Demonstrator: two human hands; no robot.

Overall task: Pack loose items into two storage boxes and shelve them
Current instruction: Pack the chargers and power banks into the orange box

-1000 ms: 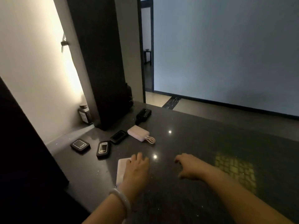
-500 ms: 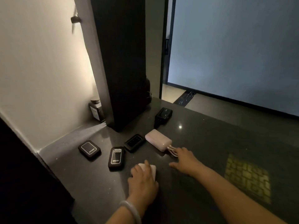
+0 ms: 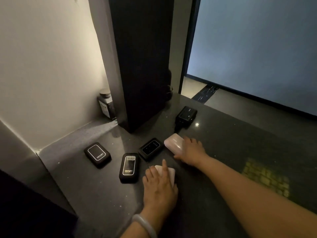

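Dark speckled stone desk (image 3: 223, 152) carries six small power banks, near the left wall corner. Left hand (image 3: 159, 188) lies palm-down on a white power bank (image 3: 171, 174) at the near edge of the group, fingers (image 3: 164, 164) mostly straight, index pointing forward; no curl round it visible. Right hand (image 3: 192, 152) sits on the near end of a pinkish power bank (image 3: 174, 143), fingers wrapped over its top and far side, thumb low at the near side; looks like a grip. Three black power banks: left one (image 3: 97, 154), middle long one (image 3: 129, 167) just beside the left hand, small one (image 3: 151, 148) beside the pinkish unit. Fourth black unit (image 3: 186, 115) farther back. Pale bangle (image 3: 145, 224) on left wrist. Dark jar (image 3: 106, 103) stands in the wall corner, behind a black panel (image 3: 142, 66).
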